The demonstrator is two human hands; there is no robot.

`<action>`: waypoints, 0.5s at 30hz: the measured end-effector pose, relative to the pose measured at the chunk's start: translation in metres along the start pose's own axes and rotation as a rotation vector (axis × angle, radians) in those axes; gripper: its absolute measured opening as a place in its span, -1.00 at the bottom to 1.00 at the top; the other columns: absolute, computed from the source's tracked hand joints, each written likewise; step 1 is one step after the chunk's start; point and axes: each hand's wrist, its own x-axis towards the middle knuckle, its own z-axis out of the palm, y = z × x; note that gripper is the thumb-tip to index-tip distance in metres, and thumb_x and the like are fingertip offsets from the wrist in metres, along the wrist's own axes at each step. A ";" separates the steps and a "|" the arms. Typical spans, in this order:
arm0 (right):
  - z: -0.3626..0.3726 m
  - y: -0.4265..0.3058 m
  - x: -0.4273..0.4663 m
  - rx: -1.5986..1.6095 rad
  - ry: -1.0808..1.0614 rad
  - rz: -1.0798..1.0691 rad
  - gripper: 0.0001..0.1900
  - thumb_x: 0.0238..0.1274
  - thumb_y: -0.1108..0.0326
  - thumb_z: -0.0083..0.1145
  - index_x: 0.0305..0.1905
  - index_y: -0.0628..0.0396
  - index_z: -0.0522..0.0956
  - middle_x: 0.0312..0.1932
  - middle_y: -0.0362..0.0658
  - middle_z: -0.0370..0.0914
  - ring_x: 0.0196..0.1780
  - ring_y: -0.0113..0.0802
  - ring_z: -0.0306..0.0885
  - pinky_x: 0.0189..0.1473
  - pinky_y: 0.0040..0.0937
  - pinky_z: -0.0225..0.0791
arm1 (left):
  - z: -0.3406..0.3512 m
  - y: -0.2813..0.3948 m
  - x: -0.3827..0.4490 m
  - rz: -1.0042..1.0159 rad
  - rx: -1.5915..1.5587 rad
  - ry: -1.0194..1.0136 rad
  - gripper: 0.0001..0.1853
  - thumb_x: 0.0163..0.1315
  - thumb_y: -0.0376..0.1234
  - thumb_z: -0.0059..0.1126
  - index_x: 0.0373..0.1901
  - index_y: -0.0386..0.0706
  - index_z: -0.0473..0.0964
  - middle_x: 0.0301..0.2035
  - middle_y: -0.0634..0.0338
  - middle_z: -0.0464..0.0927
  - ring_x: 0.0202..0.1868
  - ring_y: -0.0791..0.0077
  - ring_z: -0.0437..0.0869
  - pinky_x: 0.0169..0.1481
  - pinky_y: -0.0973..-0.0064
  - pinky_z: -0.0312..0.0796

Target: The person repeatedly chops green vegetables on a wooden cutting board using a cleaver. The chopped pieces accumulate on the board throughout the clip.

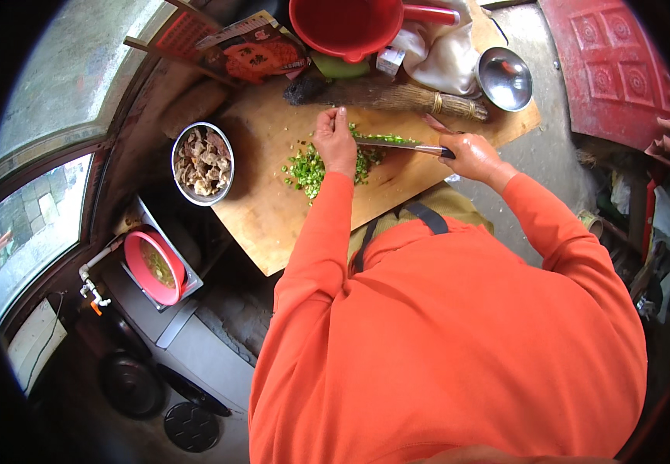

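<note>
My right hand point(471, 155) is closed around the dark handle of a kitchen knife point(390, 143). Its blade points left across the wooden board point(265, 232), with green bits strewn along the blade's far side. Close to the blade's tip is my left hand point(336, 142), thumb up and fingers curled; whether it pinches anything small cannot be made out. Finely chopped green vegetable point(306, 171), perhaps peppers, lies in a loose heap under and around my left wrist. On the board's left side, a metal bowl point(232, 168) holds brownish chunks that look like meat point(201, 159).
Beyond the knife lies a straw brush point(393, 95). A red plastic dipper point(346, 26), a small white box point(390, 60) and a shiny metal bowl point(504, 79) stand at the back. At left, a pink basin point(155, 268) sits near a tap point(93, 293).
</note>
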 end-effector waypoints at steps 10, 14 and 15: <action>0.006 -0.043 0.011 0.015 0.040 -0.196 -0.87 0.16 0.26 0.26 -0.28 0.04 0.57 -0.41 0.02 0.67 -0.28 0.11 0.67 -0.21 0.05 0.50 | -0.069 0.020 -0.005 0.040 -0.004 0.043 -0.83 0.41 -0.42 0.26 -0.05 -0.24 0.51 -0.40 0.37 0.52 -0.39 0.71 0.43 -0.29 0.68 0.31; 0.036 -0.070 0.023 0.023 0.122 -0.285 -0.82 0.16 0.24 0.32 -0.30 0.05 0.54 -0.39 -0.05 0.63 -0.29 0.03 0.66 -0.28 -0.04 0.51 | -0.106 0.058 -0.044 0.218 0.059 0.437 -0.79 0.47 -0.35 0.18 0.03 -0.20 0.44 -0.25 0.29 0.49 -0.22 0.63 0.46 -0.12 0.58 0.33; 0.037 -0.083 0.025 0.047 0.146 -0.292 -0.82 0.15 0.25 0.32 -0.30 0.05 0.53 -0.39 -0.05 0.62 -0.30 0.03 0.66 -0.28 -0.05 0.51 | -0.125 0.051 -0.057 0.158 0.017 0.561 -0.76 0.48 -0.31 0.18 0.05 -0.19 0.43 -0.22 0.26 0.49 -0.19 0.60 0.46 -0.07 0.55 0.35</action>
